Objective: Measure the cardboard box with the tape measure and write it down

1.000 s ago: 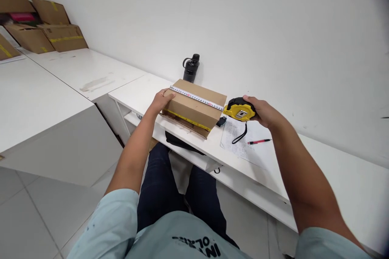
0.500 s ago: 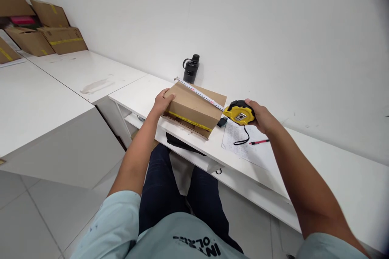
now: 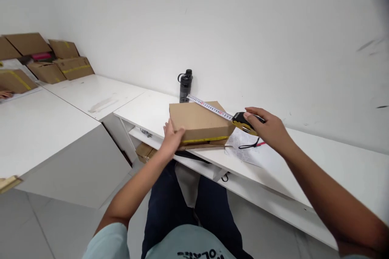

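A brown cardboard box (image 3: pixel 199 122) with yellow tape lies on the white desk (image 3: pixel 319 158) in front of me. My left hand (image 3: pixel 172 135) grips its near left corner, fingers wrapped on the edge. My right hand (image 3: pixel 267 127) is closed around a yellow and black tape measure (image 3: pixel 243 122) at the box's right end. Its white blade (image 3: pixel 209 107) runs out across the far top edge of the box toward a black bottle (image 3: pixel 184 85).
A written sheet of paper (image 3: pixel 243 149) and a red pen (image 3: pixel 261 144) lie under my right hand. Further white desks (image 3: pixel 45 113) stand to the left, with several open cardboard boxes (image 3: pixel 45 58) at the far end. Another person's fingers (image 3: pixel 4 94) show at the left edge.
My left hand slid from the box's top left edge to its near left corner, and the box has turned. The blade's free end swung to the far edge. My view lifted and shifted left.
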A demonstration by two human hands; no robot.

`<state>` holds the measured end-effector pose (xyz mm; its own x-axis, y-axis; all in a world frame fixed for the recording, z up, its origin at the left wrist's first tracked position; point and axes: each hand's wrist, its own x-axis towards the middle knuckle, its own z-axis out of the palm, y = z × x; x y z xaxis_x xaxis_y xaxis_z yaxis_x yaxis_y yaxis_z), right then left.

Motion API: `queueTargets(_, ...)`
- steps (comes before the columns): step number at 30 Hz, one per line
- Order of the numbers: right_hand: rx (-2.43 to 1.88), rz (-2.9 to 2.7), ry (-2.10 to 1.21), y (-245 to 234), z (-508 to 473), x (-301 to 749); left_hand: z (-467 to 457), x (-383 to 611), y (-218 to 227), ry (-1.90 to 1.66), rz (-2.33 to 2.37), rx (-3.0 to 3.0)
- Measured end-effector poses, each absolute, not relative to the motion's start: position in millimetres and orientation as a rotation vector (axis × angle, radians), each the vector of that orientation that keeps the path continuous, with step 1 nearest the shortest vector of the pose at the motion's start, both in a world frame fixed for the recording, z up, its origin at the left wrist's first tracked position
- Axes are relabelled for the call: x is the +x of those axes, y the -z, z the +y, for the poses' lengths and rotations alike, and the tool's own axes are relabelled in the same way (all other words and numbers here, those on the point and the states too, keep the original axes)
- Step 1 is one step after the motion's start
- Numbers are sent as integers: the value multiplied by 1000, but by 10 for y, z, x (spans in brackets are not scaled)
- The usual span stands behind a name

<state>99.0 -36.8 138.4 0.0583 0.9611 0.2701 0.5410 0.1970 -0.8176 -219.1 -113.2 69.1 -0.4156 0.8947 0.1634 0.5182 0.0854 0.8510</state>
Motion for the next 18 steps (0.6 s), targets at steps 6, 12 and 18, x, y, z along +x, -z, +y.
queueTargets(6, -1496, -1286, -979, -1684, -591, 1394, -1505, -2013, -1234, -1193, 1820, 1908)
queueTargets(12, -1540, -653, -1507, -1576, -1089, 1494, -192, -2016, -1782, -903, 1810, 1963)
queueTargets(18, -1547, -677, -1440, -1591, -1317, 1367, 693, -1576, -1729, -529, 1863, 1993)
